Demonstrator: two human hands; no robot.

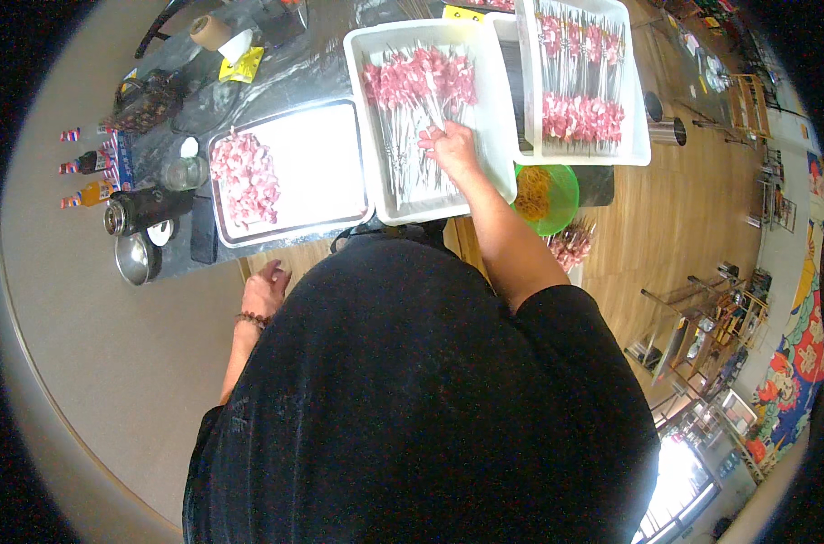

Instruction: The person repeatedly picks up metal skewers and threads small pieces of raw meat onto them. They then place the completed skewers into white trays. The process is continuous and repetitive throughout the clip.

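My right hand (450, 148) is over a white plastic tub (500, 122), its fingers closed around the bare ends of metal skewers threaded with raw meat (422, 78). More such skewers lie in the tub beneath it. My left hand (265, 289) hangs beside my body below the table edge, fingers loosely curled, with nothing visible in it. Left of the tub, a shiny metal tray (316, 170) holds a heap of raw meat pieces (245, 178) along its left side.
More meat skewers (582, 119) lie in stacked white tubs at the right. Near them is a green basket (565, 197). At the table's left stand a glass jar (184, 173), a dark flask (150, 211), a metal bowl (134, 258) and several bottles; a phone-like black object (203, 230) lies nearby.
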